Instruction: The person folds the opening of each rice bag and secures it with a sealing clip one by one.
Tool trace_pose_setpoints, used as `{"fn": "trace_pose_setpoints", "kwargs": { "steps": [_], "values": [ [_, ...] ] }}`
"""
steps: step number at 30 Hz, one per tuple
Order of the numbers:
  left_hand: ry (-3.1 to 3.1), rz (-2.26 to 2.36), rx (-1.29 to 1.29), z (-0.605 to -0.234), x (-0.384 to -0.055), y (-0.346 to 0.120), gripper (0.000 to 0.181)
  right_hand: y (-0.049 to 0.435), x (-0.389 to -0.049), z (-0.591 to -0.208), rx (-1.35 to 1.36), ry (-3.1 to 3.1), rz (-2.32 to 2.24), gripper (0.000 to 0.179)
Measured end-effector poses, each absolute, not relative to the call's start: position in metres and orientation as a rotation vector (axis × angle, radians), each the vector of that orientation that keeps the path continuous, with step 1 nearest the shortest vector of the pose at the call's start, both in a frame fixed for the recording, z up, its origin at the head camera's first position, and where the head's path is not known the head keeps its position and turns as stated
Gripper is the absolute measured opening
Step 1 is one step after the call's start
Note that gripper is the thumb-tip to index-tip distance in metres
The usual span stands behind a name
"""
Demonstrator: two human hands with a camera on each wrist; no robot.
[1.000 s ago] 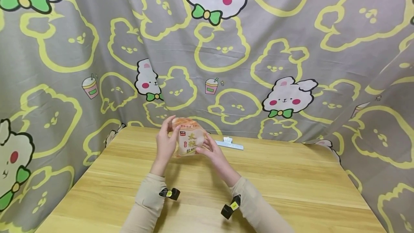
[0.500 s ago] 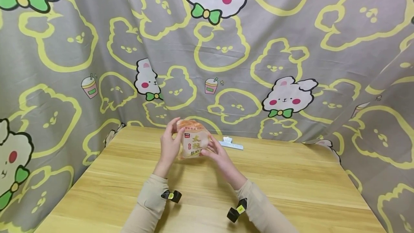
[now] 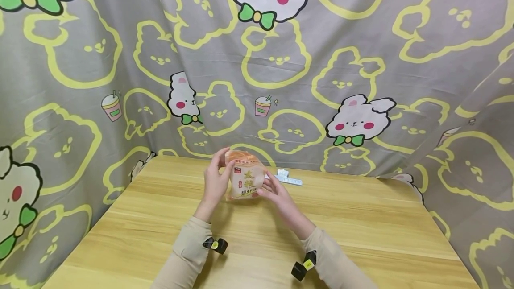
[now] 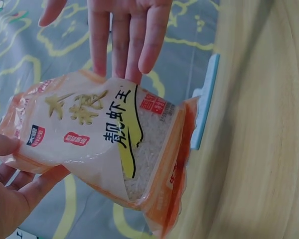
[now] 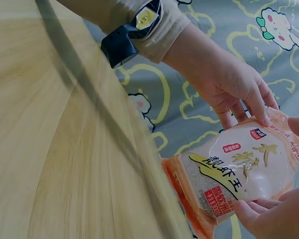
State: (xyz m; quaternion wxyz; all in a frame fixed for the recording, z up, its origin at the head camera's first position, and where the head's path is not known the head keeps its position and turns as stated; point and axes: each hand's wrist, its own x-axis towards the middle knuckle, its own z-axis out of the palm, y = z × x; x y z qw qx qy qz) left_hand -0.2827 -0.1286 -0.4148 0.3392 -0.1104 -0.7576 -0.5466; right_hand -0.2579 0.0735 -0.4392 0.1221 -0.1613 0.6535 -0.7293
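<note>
A clear-and-orange plastic bag of rice [image 3: 247, 179] with a white printed front is held up above the table. My left hand [image 3: 217, 182] pinches its upper left part, thumb in front and fingers behind. In the left wrist view that hand [image 4: 15, 184] grips the top end of the bag [image 4: 89, 119]. My right hand [image 3: 281, 197] is at the bag's right side. Its fingers [image 4: 120, 40] look straight in the left wrist view and meet the bag's edge, with the thumb held apart. In the right wrist view its fingertips [image 5: 246, 214] touch the lower edge of the bag [image 5: 229, 174].
A pale blue sealing clip [image 3: 290, 179] with a white ornament lies behind the right hand, near the far edge of the wooden table [image 3: 361, 231]. A grey cartoon-print curtain [image 3: 289, 79] hangs around the back and sides. Black wrist cameras [image 3: 304, 266] sit on both sleeves.
Both hands and the bag of rice have moved right and slightly down, toward the clip. The left hand keeps its grip on the bag, and the clip has not moved.
</note>
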Motion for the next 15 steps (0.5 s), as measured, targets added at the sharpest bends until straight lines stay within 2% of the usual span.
{"fn": "trace_pose_setpoints", "kwargs": {
  "steps": [15],
  "values": [
    [-1.970,-1.409,-0.348,-0.419,-0.280,-0.120,0.040,0.092,-0.250,-0.440,-0.484,1.920,-2.089,0.072]
  ]
}}
